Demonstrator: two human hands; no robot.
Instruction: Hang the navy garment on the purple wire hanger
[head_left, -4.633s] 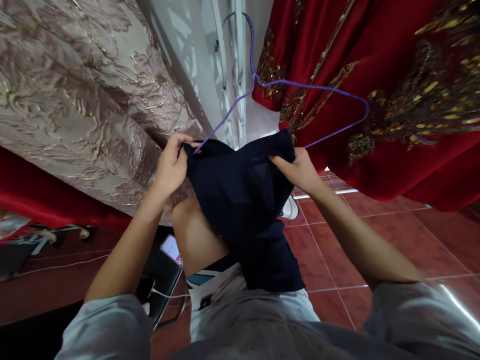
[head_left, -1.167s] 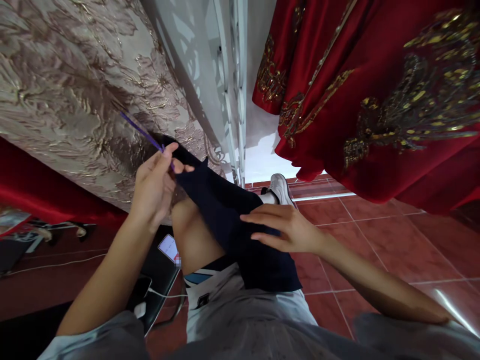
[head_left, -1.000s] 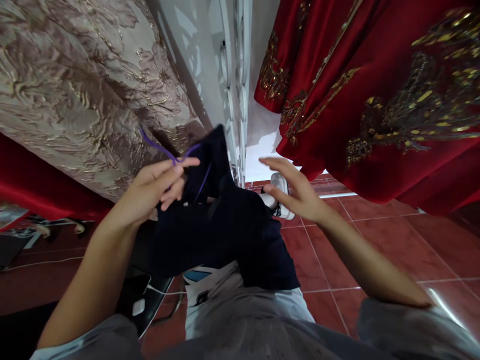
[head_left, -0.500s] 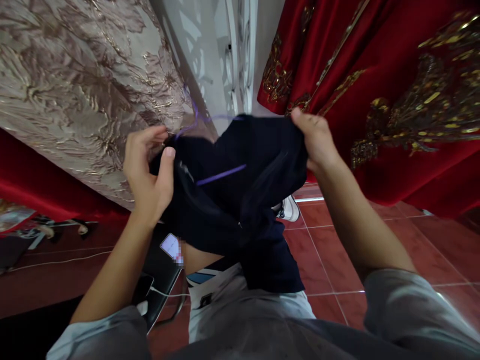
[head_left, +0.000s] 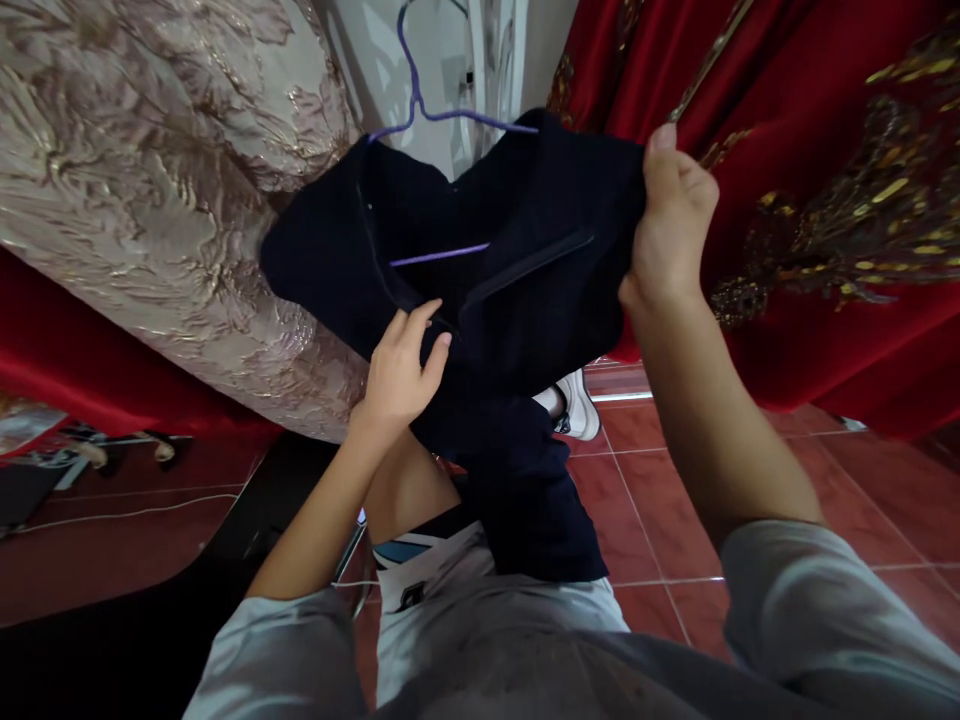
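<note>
A dark navy top (head_left: 540, 300) hangs on a purple hanger (head_left: 480, 117), whose hook and shoulders rise above its open neckline. Through that opening the hanger's lower bar shows. My right hand (head_left: 671, 220) is closed on the top's shoulder at the right, thumb uppermost, and stretches the cloth out sideways. Lower down, my left hand (head_left: 405, 365) touches the front edge of the neck opening, its fingers stretched and the thumb apart. The top's lower part drapes down over my lap.
Pale embossed fabric (head_left: 187, 180) stands at the left, and a red cloth with gold sequins (head_left: 810, 230) hangs at the right. A black seat (head_left: 202, 560) is at lower left. Red floor tiles (head_left: 652, 510) and a white shoe (head_left: 579, 408) show below.
The top has spread out and its hanger has come into clear view. My left hand has moved from the left shoulder down to the neckline; my right hand has shifted right and slightly up.
</note>
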